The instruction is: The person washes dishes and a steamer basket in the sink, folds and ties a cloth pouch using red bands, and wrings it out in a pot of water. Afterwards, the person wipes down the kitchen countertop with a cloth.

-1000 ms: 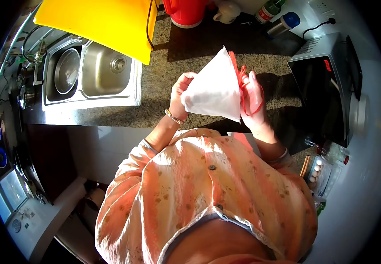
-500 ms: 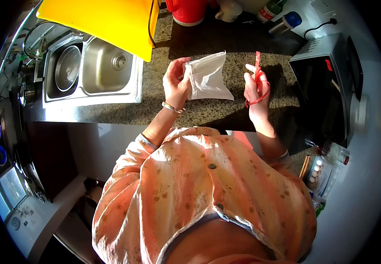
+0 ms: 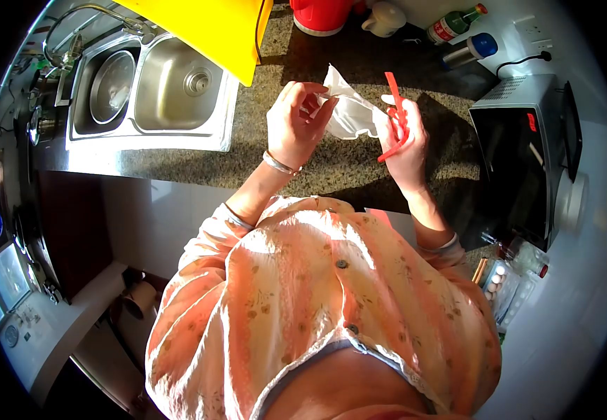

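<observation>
A thin, crumpled white piece (image 3: 351, 115), like a small bag or tissue, hangs between my hands over the counter. My left hand (image 3: 295, 120) is closed, pinching its left edge near the top between thumb and fingers. At the other side my right hand (image 3: 407, 147) has its thumb and fingers at the right edge of the white piece. A red strip (image 3: 395, 94) stands up from that same hand, and its lower part loops round the fingers. Part of the white piece is hidden behind the fingers.
A speckled dark counter (image 3: 191, 166) lies below. To the left are a double sink (image 3: 177, 129) and a yellow board (image 3: 226, 42). A red kettle (image 3: 319, 15), white cup (image 3: 385, 19), green bottle (image 3: 455, 24) and blue-lidded flask (image 3: 470, 50) stand behind. A microwave (image 3: 517, 168) is right.
My right hand has moved left to the edge of the white piece, which has tilted and bunched. My left hand has shifted slightly right. The whole view has shifted a little.
</observation>
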{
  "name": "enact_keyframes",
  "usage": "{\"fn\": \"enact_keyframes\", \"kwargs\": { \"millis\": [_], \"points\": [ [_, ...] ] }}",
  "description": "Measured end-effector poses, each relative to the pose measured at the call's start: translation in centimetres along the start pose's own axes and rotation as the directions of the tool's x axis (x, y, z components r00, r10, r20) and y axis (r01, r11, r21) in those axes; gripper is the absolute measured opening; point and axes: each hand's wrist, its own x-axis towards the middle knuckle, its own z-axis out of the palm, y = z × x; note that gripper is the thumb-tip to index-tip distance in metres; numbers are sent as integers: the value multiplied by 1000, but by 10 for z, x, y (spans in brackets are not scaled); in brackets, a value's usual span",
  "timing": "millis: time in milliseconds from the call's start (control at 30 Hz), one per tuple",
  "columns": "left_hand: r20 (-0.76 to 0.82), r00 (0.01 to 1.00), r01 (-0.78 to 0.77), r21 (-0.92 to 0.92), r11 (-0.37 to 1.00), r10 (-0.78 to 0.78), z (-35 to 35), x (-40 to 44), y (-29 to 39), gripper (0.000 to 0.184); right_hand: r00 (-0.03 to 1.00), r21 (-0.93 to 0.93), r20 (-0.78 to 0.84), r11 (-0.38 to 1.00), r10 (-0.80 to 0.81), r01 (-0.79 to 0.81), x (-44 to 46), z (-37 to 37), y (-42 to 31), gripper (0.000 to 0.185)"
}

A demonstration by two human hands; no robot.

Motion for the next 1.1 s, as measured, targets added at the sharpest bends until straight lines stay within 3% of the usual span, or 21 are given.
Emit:
{"fn": "enact_keyframes", "kwargs": {
  "millis": [667,767,833,967,1067,1100],
  "points": [
    [-49,999,1,-86,996,-6,-5,16,24,17,999,60,-22,997,-48,49,21,-12,-17,30],
    [-26,999,31,-115,993,-34,-4,17,28,17,993,-47,118,999,22,-17,25,-10,-18,25],
    [14,1000,23,-125,992,-22,-2,16,29,16,983,-173,166,979,-78,107,29,-7,-11,22],
    [76,997,27,-153,988,-15,-1,16,34,15,969,-113,150,970,-197,214,35,-3,20,15],
    [123,991,73,-113,991,-59,-5,21,33,16,985,27,169,999,-46,42,37,-15,17,7],
    [123,992,44,-91,995,-33,-3,24,31,15,963,88,252,989,92,-118,37,-22,17,9]
  ]
}}
